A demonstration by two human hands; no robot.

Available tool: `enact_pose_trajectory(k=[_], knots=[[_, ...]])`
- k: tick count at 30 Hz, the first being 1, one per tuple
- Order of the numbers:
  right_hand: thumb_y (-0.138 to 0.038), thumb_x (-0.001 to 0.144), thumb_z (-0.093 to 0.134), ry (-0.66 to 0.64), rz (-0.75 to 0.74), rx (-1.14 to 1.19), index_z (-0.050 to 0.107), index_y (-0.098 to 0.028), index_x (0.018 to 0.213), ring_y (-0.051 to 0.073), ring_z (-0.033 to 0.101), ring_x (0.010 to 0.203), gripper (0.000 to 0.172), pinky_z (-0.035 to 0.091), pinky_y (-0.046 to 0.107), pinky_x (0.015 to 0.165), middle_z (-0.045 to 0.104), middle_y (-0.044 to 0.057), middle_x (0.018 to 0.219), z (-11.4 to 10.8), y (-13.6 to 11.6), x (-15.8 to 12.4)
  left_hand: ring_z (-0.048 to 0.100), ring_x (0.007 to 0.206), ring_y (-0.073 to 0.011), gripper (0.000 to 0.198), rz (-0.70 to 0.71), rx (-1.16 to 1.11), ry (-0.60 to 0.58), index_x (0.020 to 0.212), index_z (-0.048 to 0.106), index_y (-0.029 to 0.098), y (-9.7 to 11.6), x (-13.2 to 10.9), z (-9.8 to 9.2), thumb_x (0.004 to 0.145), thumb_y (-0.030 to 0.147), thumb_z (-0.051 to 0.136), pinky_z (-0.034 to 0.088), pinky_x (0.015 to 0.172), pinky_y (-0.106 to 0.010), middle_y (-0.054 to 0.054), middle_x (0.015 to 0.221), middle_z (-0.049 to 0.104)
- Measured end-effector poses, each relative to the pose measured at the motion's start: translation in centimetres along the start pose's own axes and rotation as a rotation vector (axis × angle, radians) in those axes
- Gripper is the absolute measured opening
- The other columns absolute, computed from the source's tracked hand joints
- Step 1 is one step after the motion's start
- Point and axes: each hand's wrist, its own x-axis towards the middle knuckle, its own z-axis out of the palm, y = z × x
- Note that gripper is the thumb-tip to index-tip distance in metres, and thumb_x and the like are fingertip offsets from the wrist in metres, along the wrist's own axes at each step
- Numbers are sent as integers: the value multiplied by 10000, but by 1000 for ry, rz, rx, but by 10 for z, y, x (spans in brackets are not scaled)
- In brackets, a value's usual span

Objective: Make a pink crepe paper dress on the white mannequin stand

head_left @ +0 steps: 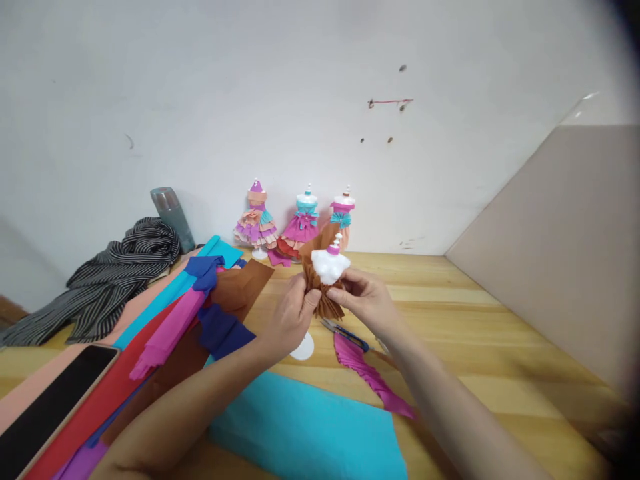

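A small white mannequin bust with a pink neck cap is held above the wooden table. Pleated brown crepe paper wraps around its lower part. My left hand pinches the brown paper on the left side, fingers closed. My right hand grips the paper and the bust from the right, fingers closed too. Below the hands lie blue-handled scissors, a white round base and a pleated pink paper strip.
Three dressed mini mannequins stand by the wall. Sheets of teal, brown, red, magenta and blue crepe paper cover the left. A phone lies at the lower left, a striped cloth and grey bottle behind. A beige panel bounds the right.
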Motion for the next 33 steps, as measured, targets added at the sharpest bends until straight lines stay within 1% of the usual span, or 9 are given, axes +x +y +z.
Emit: enact_pose_trajectory(k=[4,7,11,15,19,24,27,30,33], knots=[[-426,707,743,-27,5,-29,699,-184,861,152,474,647,290,411,289,617,558,2,695,-2,-1,-1,559,993,-237,251,-18,30,33,949,509,188,-3,-1,2,965,366,333,429,930,-395,-112,986,595],[-428,710,736,-23,6,-50,697,-181,876,148,456,630,300,400,288,607,533,-4,679,-2,0,-1,564,978,-245,254,-35,45,40,934,505,187,-4,-2,3,964,372,333,436,911,-405,-111,960,596],[-447,706,728,-12,10,-58,685,-186,829,151,437,618,291,379,290,590,500,-9,653,-1,0,0,573,1008,-254,268,-44,45,34,991,522,177,-3,-1,3,965,373,341,439,922,-412,-126,1010,613],[-427,708,720,-13,15,-54,680,-187,839,147,414,614,276,358,284,577,495,-8,648,0,-1,0,577,1049,-245,265,-53,25,29,1055,529,189,-1,0,2,964,365,353,432,965,-406,-119,1063,621],[-409,695,722,6,-1,-51,682,-185,829,152,425,625,264,368,291,592,510,-2,664,2,-1,-1,581,1055,-246,286,-58,22,7,1077,531,180,1,0,2,964,366,345,420,986,-413,-128,1070,623],[-395,696,715,19,0,-75,660,-189,738,149,413,606,217,367,294,588,463,-14,633,2,0,-1,562,1086,-251,355,-44,34,-19,1143,520,147,3,-1,0,974,383,316,414,980,-416,-156,1122,606],[-395,706,705,20,-7,-88,678,-186,781,155,426,617,223,376,301,602,472,-9,644,1,-1,-1,560,1082,-247,374,-9,35,-45,1142,530,131,3,-1,-2,976,385,312,398,1009,-421,-163,1136,603],[-393,718,694,25,-23,-111,696,-184,819,161,436,630,232,382,302,608,484,-4,649,0,0,-1,554,1080,-244,352,9,33,-69,1153,524,136,3,-1,-4,974,368,330,389,1027,-428,-158,1148,599],[-389,728,685,28,-27,-128,685,-188,788,164,437,640,209,380,294,593,489,0,649,0,1,-1,557,1060,-239,324,13,24,-100,1140,529,145,3,0,-7,968,360,358,386,1037,-420,-141,1130,601]])
